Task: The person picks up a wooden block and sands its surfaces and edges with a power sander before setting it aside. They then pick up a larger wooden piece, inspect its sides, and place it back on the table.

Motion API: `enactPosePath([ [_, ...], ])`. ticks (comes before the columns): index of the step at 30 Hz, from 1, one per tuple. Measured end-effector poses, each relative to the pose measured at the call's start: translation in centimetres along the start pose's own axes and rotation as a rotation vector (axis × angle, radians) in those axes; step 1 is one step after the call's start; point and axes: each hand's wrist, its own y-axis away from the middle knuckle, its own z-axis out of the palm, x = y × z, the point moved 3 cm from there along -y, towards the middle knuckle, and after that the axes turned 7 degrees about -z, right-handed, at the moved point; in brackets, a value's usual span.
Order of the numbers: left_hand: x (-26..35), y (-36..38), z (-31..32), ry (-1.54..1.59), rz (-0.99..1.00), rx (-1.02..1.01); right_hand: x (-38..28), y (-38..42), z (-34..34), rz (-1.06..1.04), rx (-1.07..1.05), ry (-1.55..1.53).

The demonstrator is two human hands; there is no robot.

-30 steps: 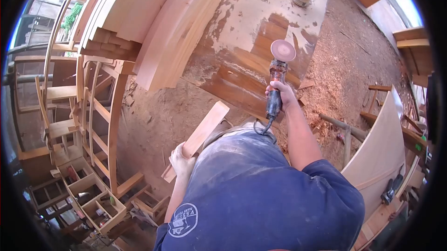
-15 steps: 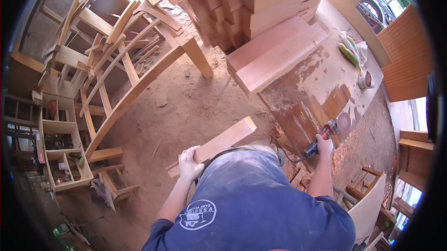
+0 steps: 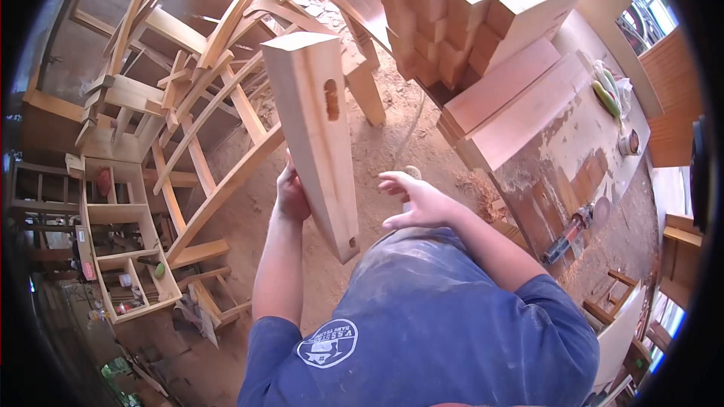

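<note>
My left hand grips a thick wooden leg by its side and holds it up in front of me. The piece stands tilted, with a long slot near its far end and a small hole near the close end. Part of my left fingers is hidden behind the wood. My right hand is in the air to the right of the leg, fingers apart, touching nothing. On the worktable to the right lies an angle grinder with a round disc.
Stacked wooden legs and flat boards sit at the table's far end. Green vegetables in a plastic bag and a small tin are along its right side. Wooden frames and a compartmented wooden case stand at left.
My left hand has raised the wooden leg from beside my waist to upright before me. My right hand has let go of the grinder, now on the table, and moved left toward the leg.
</note>
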Motion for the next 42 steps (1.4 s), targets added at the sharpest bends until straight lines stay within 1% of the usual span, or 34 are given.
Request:
enactPosePath([
  [1, -0.1, -3.7, -2.5, 0.001, 0.004, -0.165, -1.1, -2.7, 0.7, -0.044, -0.060, -0.060],
  [2, 1.2, -5.2, -1.4, 0.013, 0.065, -0.365, -1.9, -5.0, 1.3, -0.084, -0.121, -0.125],
  [4, 2.6, -7.7, 3.2, 0.034, 0.181, -0.767, -1.0, -9.4, 2.3, -0.174, -0.193, -0.371],
  [5, 3.6, -8.3, 4.3, 0.051, 0.229, -0.673, -1.9, -10.9, 1.5, -0.190, -0.179, -0.333],
  [8, 6.4, -12.4, 1.2, -0.067, 0.237, -0.477, -1.9, -15.5, -1.2, -0.273, -0.192, -0.273],
  [9, 8.2, -12.1, 3.0, -0.134, 0.205, -0.304, -1.6, -16.8, -1.9, -0.306, -0.143, -0.255],
  [10, 9.3, -12.2, 4.5, -0.005, 0.219, -0.178, -2.1, -17.8, -2.8, -0.232, -0.125, -0.247],
  [11, 9.1, -12.3, 4.2, 0.037, 0.274, -0.197, -3.2, -18.3, -4.0, -0.154, -0.106, -0.237],
  [12, 9.6, -13.6, 4.2, -0.066, 0.343, -0.161, -3.8, -19.7, -6.0, -0.094, -0.072, -0.212],
  [13, 10.1, -14.9, 4.1, -0.169, 0.410, -0.117, -3.5, -20.9, -7.4, -0.114, 0.034, -0.097],
  [15, 10.2, -16.0, 4.5, -0.625, 0.519, 0.159, -5.2, -22.9, -11.0, 0.039, -0.015, -0.053],
  [16, 10.6, -16.5, 4.5, -0.565, 0.430, 0.187, -5.8, -23.2, -12.0, 0.127, -0.061, -0.032],
  [17, 11.6, -17.5, 4.7, -0.503, 0.354, 0.208, -4.9, -23.8, -11.7, 0.102, 0.002, -0.015],
  [18, 13.0, -19.1, 5.2, -0.441, 0.288, 0.217, -4.6, -24.1, -12.0, 0.026, 0.101, 0.138],
  [19, 14.2, -20.7, 5.2, -0.402, 0.343, 0.235, -4.5, -23.9, -12.0, -0.048, 0.200, 0.291],
  [20, 16.2, -22.0, 5.1, -0.457, 0.328, 0.252, -4.4, -23.8, -12.5, -0.119, 0.297, 0.441],
  [21, 18.2, -23.4, 4.8, -0.459, 0.341, 0.275, -5.2, -23.4, -13.9, -0.105, 0.291, 0.364],
  [22, 20.3, -24.9, 4.9, -0.461, 0.352, 0.294, -5.3, -23.0, -15.1, -0.033, 0.227, 0.300],
  [24, 25.5, -27.6, 6.0, -0.604, 0.396, 0.290, -5.1, -22.0, -17.4, 0.109, 0.100, 0.170],
  [25, 27.9, -29.2, 6.2, -0.681, 0.438, 0.290, -5.0, -21.3, -18.1, 0.116, 0.120, 0.133],
  [27, 32.9, -33.5, 6.2, -0.855, 0.542, 0.279, -4.4, -19.9, -18.5, 0.129, 0.170, 0.058],
  [28, 35.3, -35.7, 5.9, -0.949, 0.601, 0.276, -4.1, -19.3, -18.6, 0.178, 0.207, -0.006],
  [30, 40.1, -40.2, 6.6, -1.180, 0.619, 0.287, -3.2, -18.3, -18.6, 0.274, 0.279, -0.126],
  [32, 44.1, -44.6, 8.4, -1.507, 0.617, 0.482, -2.3, -17.3, -18.1, 0.316, 0.375, -0.152],
  [33, 46.3, -48.3, 8.0, -1.634, 0.639, 0.527, -2.1, -17.3, -18.6, 0.333, 0.433, -0.149],
  [34, 47.8, -51.4, 9.1, -1.754, 0.664, 0.575, -2.4, -17.4, -18.7, 0.383, 0.487, -0.139],
  [35, 49.1, -54.5, 10.0, -1.766, 0.609, 0.546, -2.8, -17.5, -18.6, 0.435, 0.541, -0.130],
  [37, 50.9, -57.8, 13.8, -1.814, 0.467, 0.490, -3.8, -18.2, -18.2, 0.547, 0.624, -0.145],
  [39, 52.5, -64.0, 14.8, -1.822, 0.509, 0.441, -2.7, -19.0, -17.5, 0.635, 0.708, -0.116],
  [41, 52.8, -66.7, 17.2, -1.859, 0.506, 0.419, -1.6, -19.6, -16.3, 0.711, 0.779, -0.103],
  [42, 52.9, -68.6, 17.7, -1.880, 0.487, 0.339, -1.2, -19.8, -15.9, 0.739, 0.816, -0.097],
])
